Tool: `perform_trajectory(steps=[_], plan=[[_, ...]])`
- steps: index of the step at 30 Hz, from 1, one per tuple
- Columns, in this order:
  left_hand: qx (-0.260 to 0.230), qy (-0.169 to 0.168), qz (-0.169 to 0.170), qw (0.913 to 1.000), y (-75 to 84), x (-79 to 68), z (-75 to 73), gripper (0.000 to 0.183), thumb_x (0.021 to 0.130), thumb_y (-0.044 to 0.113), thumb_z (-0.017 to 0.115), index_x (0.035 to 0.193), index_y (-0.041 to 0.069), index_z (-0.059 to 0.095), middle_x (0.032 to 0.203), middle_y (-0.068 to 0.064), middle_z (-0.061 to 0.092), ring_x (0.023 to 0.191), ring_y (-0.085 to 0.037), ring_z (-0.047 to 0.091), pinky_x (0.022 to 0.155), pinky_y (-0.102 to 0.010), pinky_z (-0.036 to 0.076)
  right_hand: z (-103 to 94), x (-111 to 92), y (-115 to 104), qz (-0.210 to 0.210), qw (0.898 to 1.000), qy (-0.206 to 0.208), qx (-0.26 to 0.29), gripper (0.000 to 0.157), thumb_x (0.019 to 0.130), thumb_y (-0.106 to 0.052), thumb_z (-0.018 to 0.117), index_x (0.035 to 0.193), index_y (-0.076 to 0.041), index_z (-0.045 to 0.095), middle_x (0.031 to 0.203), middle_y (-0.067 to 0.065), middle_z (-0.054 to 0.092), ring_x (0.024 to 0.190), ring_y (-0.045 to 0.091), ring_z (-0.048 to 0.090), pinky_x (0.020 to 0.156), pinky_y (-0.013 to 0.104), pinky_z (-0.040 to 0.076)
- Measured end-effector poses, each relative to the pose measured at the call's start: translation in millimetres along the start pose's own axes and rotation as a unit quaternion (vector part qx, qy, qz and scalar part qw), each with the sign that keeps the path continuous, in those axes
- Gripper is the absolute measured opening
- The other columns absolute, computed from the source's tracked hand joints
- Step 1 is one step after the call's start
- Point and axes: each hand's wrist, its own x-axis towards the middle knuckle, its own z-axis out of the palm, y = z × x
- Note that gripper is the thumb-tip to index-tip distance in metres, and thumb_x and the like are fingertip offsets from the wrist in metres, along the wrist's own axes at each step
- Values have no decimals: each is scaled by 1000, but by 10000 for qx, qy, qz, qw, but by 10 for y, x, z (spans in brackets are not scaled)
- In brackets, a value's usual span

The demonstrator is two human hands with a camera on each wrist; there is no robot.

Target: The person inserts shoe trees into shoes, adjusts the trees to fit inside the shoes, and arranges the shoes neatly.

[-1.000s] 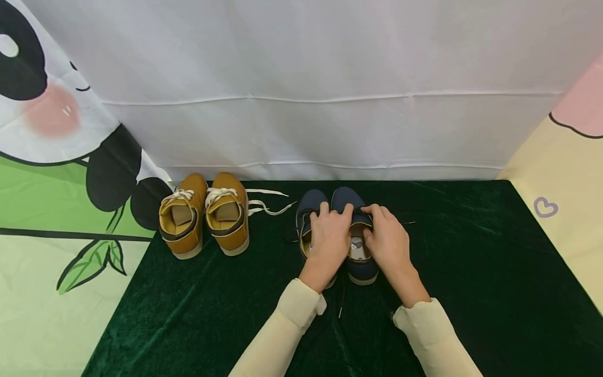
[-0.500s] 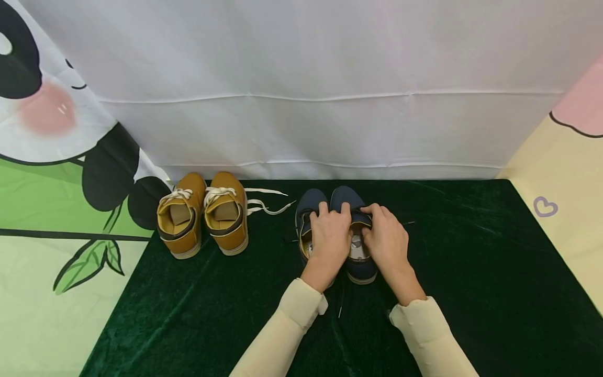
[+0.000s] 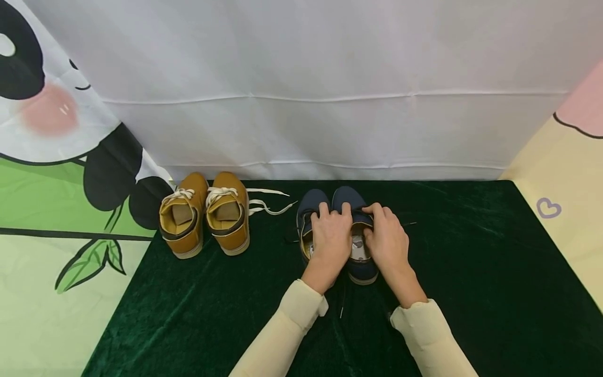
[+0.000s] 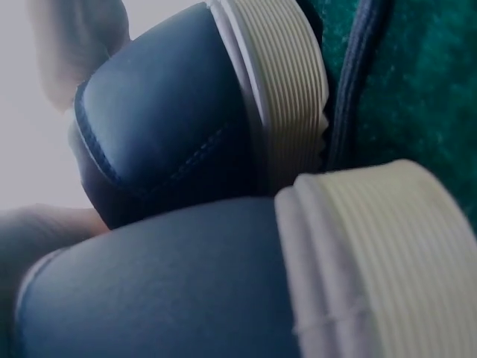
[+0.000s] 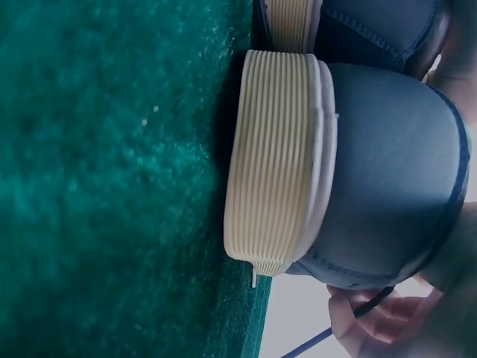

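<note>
Two navy shoes stand side by side on the dark green cloth, toes toward the white backdrop. Over the gap between the left navy shoe [image 3: 312, 200] and the right navy shoe [image 3: 347, 197] lies my left hand [image 3: 331, 235], its bent fingers holding the inner edges of their openings. My right hand [image 3: 388, 238] grips the outer side of the right shoe, thumb at its opening. Both heels with ribbed cream soles [image 4: 287, 82] fill the left wrist view. In the right wrist view, curled fingers [image 5: 387, 317] are beside a dark lace [image 5: 317, 341]. Some fingertips are hidden.
To the left stands a pair of tan shoes [image 3: 227, 214], white laces [image 3: 270, 209] trailing right. The green cloth [image 3: 471, 262] covers the table up to the white backdrop [image 3: 301, 131]. Printed cloths hang at both sides.
</note>
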Motion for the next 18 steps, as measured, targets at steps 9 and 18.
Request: perform_trajectory(steps=[9,18], plan=[[-318,-5,299,9990,-119,-63,-10,38,100,37,70,131,18,59,112,-4,77,108,-28,55,95,-52,53,3,-36,23,-29,9995,-235,209,45,97,-6,66,140,-14,57,132,20,61,113,39,61,86,58,55],[-776,280,747,9938,-326,-246,-18,41,102,39,66,140,21,62,123,-3,74,114,-27,57,111,-54,46,-12,-161,20,-375,9989,-25,269,49,102,-13,64,150,-14,54,149,19,52,130,41,51,96,62,53]])
